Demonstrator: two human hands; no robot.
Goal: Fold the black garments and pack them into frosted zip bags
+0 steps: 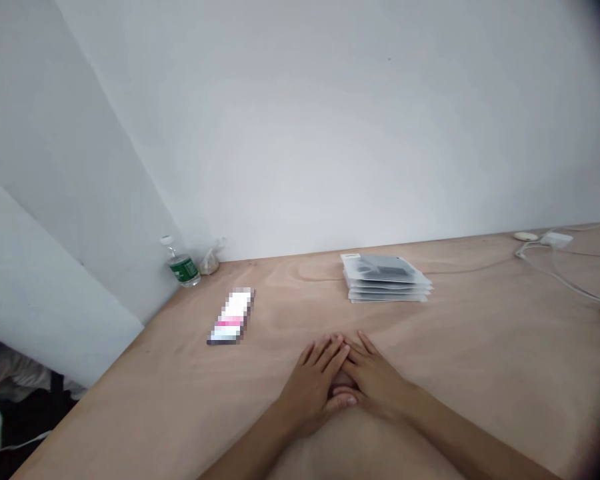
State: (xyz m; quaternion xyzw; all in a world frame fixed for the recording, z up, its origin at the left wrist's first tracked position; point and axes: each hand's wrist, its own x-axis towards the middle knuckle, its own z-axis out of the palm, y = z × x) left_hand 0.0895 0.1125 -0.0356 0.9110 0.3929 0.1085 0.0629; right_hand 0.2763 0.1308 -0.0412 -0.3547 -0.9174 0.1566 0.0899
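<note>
My left hand [314, 379] lies flat on the wooden table [180, 413], its fingers stretched forward. Beside it my right hand [373, 373] also rests palm down, and the fingertips and thumbs of both hands touch or overlap. Neither hand holds anything. Beyond the right hand sits a neat stack of flat packets [387, 280] in clear wrapping, with a grey and dark picture on the top one. Farther left, a phone [231, 317] lies face up with its lit screen blurred out.
A small water bottle [184, 269] with a green label and a knotted plastic bag [210, 262] stand in the back left corner. White cables [555, 273], a white adapter [557, 239] and a round white object [525, 236] lie at the right. A white wall [305, 133] borders the table.
</note>
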